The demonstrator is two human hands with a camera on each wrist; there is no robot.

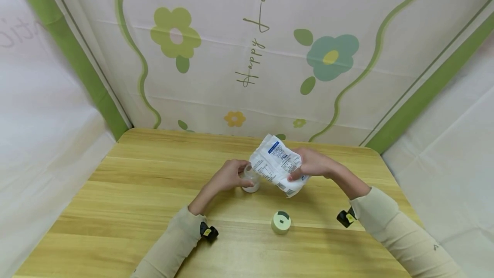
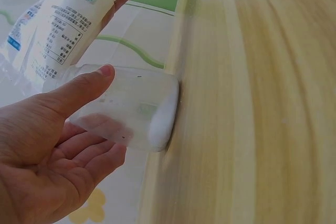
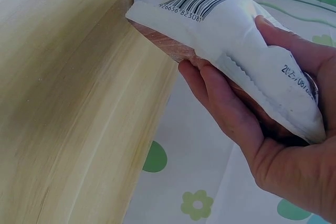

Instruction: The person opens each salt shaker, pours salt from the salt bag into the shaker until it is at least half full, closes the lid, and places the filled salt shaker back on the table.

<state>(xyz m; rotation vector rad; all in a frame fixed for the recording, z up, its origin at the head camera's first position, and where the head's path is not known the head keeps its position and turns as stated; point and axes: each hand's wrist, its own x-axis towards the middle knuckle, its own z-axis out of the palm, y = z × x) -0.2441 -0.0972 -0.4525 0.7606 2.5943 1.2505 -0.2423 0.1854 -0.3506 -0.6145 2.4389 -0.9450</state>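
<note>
Held the clear jar [image 2: 139, 106] upright on the worktop [image 1: 127, 209] with the left hand [image 1: 233, 176], thumb along one side and fingers [image 2: 107, 161] curled round the other. Showed white contents [image 2: 164, 119] low down in the jar, against its base.

Gripped the white bag [image 1: 275, 164] in the right hand [image 1: 314, 164], above the worktop, with the thumb pressed on the printed face and the fingers bent beneath, against the reddish-brown underside. Tilted the bag towards the jar, with one end close by the jar's mouth and the barcode [image 3: 202, 4] at a lower corner. Could not tell from any view about contact between bag and rim. Turned rows of small print and a blue label strip upward, with a partly hidden date near the right thumb.

Had the round pale-green lid [image 1: 281, 225] apart from both hands, on the worktop, nearer the body than the jar and between the forearms. Wore a beige left sleeve [image 1: 167, 243] and a beige right sleeve [image 1: 397, 226], with a small black device at each cuff.

Faced a pale cloth [image 1: 216, 85] beyond the far edge of the worktop, patterned with flowers, leaves and wavy green lines, edged by broad green bands and lettered sideways with "Happy Life".
</note>
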